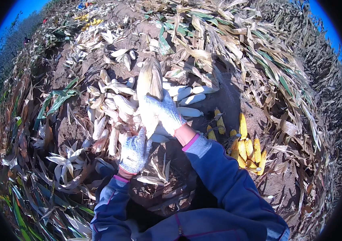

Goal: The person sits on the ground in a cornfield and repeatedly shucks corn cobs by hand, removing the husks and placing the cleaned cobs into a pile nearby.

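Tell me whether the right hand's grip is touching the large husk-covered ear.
Touching. In the head view, the right hand's grip lies across the lower part of the husk-covered ear, with no gap showing between them.

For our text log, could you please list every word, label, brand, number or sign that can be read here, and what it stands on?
None can be read: no text shows on the gloved left hand, gloved right hand, blue jacket, held corn ear or yellow cobs.
The blue thing at upper left is too small to tell.
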Demonstrator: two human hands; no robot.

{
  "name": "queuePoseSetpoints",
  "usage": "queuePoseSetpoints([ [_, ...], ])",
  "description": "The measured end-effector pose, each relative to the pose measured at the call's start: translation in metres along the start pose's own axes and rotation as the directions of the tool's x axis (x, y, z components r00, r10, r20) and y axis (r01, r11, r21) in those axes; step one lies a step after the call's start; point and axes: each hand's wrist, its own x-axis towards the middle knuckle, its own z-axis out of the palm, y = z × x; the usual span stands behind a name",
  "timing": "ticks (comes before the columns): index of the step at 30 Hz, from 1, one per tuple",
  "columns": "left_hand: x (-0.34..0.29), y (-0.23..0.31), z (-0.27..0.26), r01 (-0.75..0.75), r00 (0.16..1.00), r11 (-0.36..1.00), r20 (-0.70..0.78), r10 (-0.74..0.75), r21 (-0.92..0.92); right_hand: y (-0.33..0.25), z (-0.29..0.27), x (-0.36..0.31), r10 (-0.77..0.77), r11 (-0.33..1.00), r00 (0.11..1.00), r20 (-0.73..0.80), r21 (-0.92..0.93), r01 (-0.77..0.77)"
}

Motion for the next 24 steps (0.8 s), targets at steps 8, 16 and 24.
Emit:
queuePoseSetpoints([
  [8, 0.016, -0.031, -0.023, 0.105, 0.86, -0.251, 0.214, -0.463, -0.962, 0.017, 0.037, -0.032, 0.014, 1.0, 0.946, 0.324, -0.012, -0.011],
  [16, -0.003, -0.034, -0.035, 0.064, 0.877, -0.512, 0.293, -0.381, -0.857, 0.019, 0.058, -0.035, -0.242, 0.605, 0.828, 0.505, -0.589, 0.536],
  [24, 0.011, -0.029, -0.022, 0.385, 0.716, 0.317, 0.063, -0.696, -0.867, 0.009, 0.034, -0.011, -0.275, 0.773, 0.909, 0.314, -0.489, 0.403],
])
